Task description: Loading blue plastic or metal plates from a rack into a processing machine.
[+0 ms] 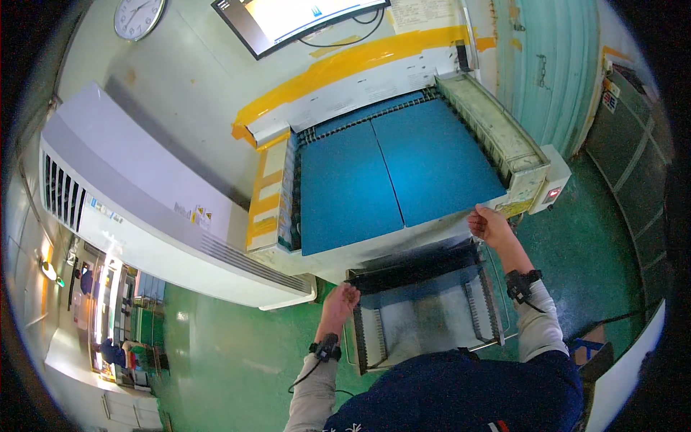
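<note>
A left blue panel (345, 187) and a right blue panel (439, 158) lie side by side on the conveyor machine (479, 108), a narrow gap between them. The right hand (489, 225), fingers curled, is at the machine's near edge, toward its right corner; contact is unclear. The left hand (340, 302), also curled, is beside the far left corner of a rack (494, 309).
</note>
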A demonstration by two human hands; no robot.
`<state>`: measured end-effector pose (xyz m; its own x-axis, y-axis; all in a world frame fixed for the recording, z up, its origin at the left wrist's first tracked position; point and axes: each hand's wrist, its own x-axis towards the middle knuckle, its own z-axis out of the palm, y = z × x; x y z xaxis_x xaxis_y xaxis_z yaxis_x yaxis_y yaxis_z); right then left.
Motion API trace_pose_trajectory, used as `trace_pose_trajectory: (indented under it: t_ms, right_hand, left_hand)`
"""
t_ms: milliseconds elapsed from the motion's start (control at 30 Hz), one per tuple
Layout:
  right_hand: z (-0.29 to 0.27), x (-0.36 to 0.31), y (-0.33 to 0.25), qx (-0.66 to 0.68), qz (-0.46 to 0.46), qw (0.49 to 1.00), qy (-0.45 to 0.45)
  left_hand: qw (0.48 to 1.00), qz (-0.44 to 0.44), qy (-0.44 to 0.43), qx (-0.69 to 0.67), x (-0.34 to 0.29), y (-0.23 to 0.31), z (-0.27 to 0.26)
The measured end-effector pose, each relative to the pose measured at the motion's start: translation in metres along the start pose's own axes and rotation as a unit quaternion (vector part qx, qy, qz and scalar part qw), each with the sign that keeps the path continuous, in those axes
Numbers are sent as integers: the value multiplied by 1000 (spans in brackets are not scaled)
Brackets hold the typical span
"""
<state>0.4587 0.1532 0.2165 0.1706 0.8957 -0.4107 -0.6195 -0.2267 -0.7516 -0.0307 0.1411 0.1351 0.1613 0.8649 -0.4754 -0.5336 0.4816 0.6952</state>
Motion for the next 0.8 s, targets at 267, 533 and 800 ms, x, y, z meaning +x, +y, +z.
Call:
trace_pose_trajectory:
  t_ms: [267, 533, 800]
  right_hand:
    - [1, 5, 12, -35, -17, 999, -15]
    - [15, 10, 40, -123, 9, 992, -31]
    - [33, -2, 95, -313, 16, 947, -69]
  left_hand:
    - [994, -72, 48, -70, -77, -114, -125]
    - [954, -4, 183, 237, -165, -158, -129]
    - [969, -73, 234, 38, -170, -177, -137]
